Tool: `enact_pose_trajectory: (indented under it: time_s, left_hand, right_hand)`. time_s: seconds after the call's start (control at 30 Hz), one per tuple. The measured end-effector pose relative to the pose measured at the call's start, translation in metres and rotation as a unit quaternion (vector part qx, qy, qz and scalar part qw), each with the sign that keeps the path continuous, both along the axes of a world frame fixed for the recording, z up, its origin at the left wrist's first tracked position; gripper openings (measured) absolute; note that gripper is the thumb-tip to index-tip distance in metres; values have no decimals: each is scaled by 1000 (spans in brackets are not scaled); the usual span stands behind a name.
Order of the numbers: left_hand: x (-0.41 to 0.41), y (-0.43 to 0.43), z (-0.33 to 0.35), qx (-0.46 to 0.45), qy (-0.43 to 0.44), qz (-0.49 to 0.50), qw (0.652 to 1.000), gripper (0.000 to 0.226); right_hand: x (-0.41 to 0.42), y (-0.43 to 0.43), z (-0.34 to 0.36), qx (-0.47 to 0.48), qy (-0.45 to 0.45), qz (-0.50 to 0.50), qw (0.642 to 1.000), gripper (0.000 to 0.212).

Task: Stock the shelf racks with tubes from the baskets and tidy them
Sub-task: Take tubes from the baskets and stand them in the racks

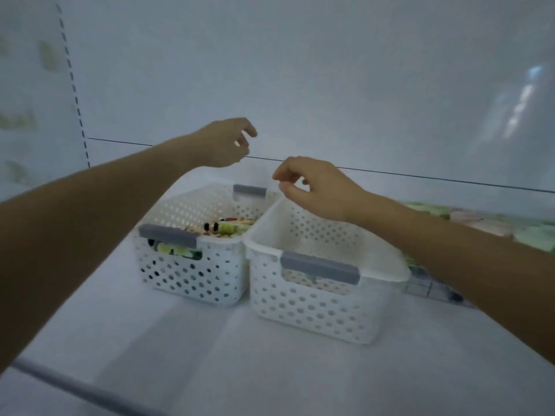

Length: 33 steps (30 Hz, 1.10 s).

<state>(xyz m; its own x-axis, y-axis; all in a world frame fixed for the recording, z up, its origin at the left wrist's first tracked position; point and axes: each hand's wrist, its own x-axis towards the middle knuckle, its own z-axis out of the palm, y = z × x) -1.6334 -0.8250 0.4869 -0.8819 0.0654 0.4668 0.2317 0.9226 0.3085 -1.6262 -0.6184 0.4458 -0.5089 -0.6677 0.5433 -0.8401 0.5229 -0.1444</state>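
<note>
Two white perforated baskets sit side by side on the shelf (270, 370), below and just in front of both hands. Beneath the left hand (223, 144) stands the left basket (192, 274), which holds a jumble of tubes (231, 228) with green and pale labels, some showing through its handle slot. Under the right hand (315, 187) stands the right basket (318, 304), whose inside looks bare where it shows. Both hands hover in the air with fingers loosely curled and thumb near forefinger, gripping nothing, well clear of the baskets. Beyond the right forearm lie blurred green and pink packs (480, 223), and a clear rack (426, 283) peeks out under that arm.
</note>
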Motion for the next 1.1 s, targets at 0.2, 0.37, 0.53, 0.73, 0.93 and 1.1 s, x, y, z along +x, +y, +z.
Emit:
enact_pose_trajectory:
  time_s: [0.2,0.37,0.53,0.73,0.93,1.1]
  left_hand:
    - [-12,-56,-18,-22,-80,-46,995,36]
    - [-37,-63,-32,-62,-161,-120,978,27]
    - [-62,-46,-43,-129,-270,-198,933,14]
    - [-70,-30,-61,-226,-331,-214,891,16]
    - [-64,-25,-62,-320,-302,-216,872,7]
    - [-62,-40,-42,-225,-340,-199,891,19]
  right_hand:
    - [-12,-57,1,23,-69,-5,997,20]
    - [-22,-66,-12,70,-99,-63,991,15]
    - [-24,-65,-14,71,-134,-82,985,6]
    - [-25,-70,-7,114,-200,-91,969,5]
    - [-26,-84,3,241,-255,-107,930,10]
    - [-24,-104,7,306,-270,-108,907,22]
